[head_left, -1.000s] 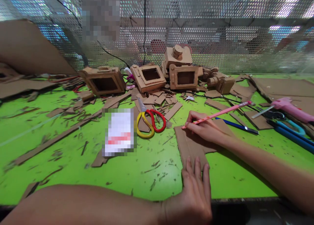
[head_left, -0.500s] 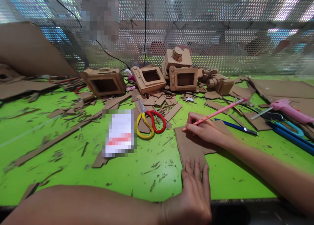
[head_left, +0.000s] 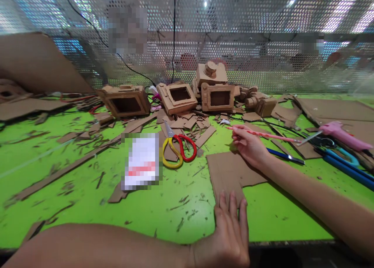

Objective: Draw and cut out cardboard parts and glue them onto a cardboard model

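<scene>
The left hand (head_left: 226,235) covers the near end of the cardboard piece (head_left: 226,172), whose far side the right hand (head_left: 247,145) partly hides. Pixelation blurs the white paper (head_left: 143,155); the view's edges crop both forearms (head_left: 312,196).

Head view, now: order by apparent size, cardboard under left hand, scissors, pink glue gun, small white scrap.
1. Cardboard: largest, though partly covered.
2. Scissors and glue gun: not ranked; the gun spans wider, the scissors taller.
3. White scrap: smallest, but lies farther back.
</scene>
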{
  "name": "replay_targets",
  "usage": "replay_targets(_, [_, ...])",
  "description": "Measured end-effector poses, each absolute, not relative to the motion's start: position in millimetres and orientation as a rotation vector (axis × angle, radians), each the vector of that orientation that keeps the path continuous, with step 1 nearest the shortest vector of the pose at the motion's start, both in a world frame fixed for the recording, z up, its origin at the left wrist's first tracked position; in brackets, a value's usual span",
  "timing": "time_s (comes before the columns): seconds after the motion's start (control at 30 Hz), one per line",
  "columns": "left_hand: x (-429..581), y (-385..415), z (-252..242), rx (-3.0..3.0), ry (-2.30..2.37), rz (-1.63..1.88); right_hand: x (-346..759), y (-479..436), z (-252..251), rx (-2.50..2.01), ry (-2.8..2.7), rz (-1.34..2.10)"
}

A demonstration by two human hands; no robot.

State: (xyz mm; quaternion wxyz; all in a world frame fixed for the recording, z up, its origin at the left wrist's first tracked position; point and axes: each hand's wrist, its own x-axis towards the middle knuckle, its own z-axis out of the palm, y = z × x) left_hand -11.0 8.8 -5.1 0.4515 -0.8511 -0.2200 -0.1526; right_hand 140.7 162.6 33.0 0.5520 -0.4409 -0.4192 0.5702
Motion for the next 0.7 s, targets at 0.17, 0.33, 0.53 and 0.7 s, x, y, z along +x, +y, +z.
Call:
replay_targets(0.17, [-12, 10, -5, -2.098, -0.524, -0.363, 137, 160, 33, -1.034, -0.971, 1.387])
replay_targets(0.33, [-11, 10, -7, -2.062, -0.517, -0.354, 136, 159, 28, -1.039, -1.086, 1.372])
replay_targets(0.53, [-8, 12, -13, -2.022, -0.516, -0.380, 140, 154, 23, -1.083, -1.401, 1.314])
replay_targets(0.7, [-7, 10, -11, -2.072, -0.557, -0.391, 138, 148, 25, -1.133, -1.575, 1.111])
